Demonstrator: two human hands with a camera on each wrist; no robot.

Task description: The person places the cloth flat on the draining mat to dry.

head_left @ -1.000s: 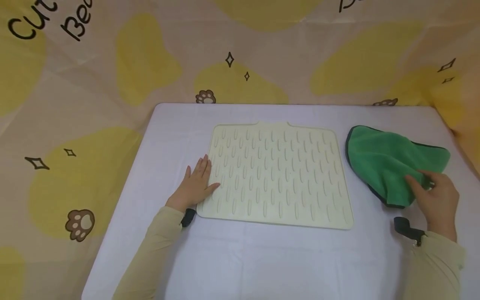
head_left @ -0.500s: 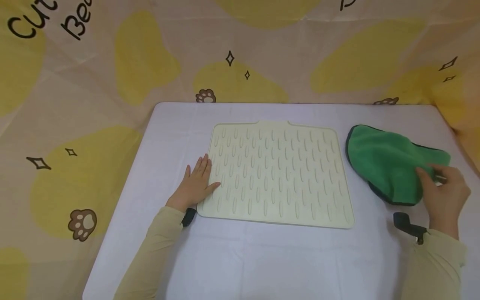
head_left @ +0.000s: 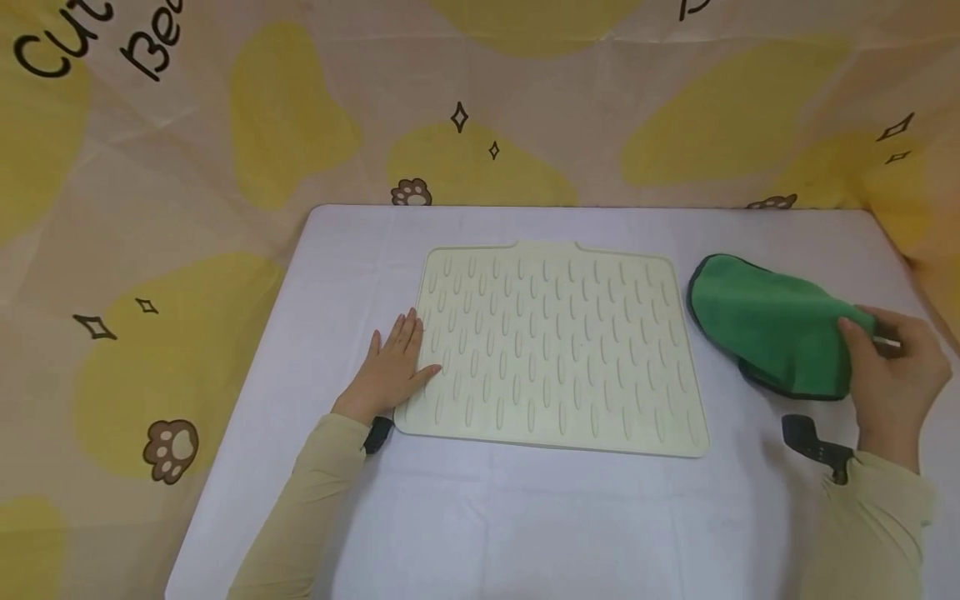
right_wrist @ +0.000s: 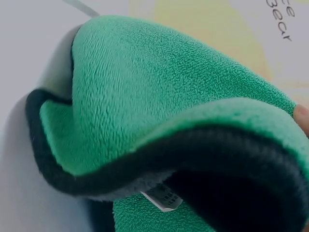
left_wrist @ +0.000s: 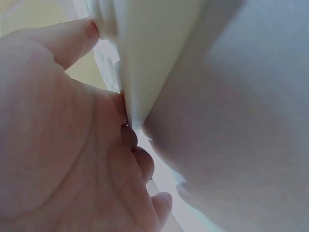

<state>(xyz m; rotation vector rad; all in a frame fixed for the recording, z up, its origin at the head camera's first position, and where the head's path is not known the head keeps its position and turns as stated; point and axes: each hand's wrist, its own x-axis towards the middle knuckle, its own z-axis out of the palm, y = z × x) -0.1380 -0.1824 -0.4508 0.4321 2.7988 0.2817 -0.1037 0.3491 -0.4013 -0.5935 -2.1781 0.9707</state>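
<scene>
A cream mat with raised oblong ridges (head_left: pixel 555 350) lies flat on the white table. My left hand (head_left: pixel 390 362) rests with straight fingers along the mat's left edge, its thumb over the ridged surface. In the left wrist view the palm and fingers (left_wrist: pixel 72 145) are seen beside the mat's edge (left_wrist: pixel 149 53). To the right of the mat, my right hand (head_left: pixel 892 367) pinches a green cloth with dark edging (head_left: pixel 772 317) at its right end. Close up in the right wrist view, the plush cloth (right_wrist: pixel 145 72) hangs in folds, and a small white label (right_wrist: pixel 163 197) shows underneath.
The white table (head_left: pixel 570 533) extends in front of the mat. A yellow and beige patterned fabric (head_left: pixel 555 100) hangs behind the table and along its sides. A black wrist mount (head_left: pixel 813 442) sits at the right wrist, just below the cloth.
My right hand has moved right and slightly up, drawing the cloth's right end with it and raising it into a fold. The left hand and the mat stay where they were.
</scene>
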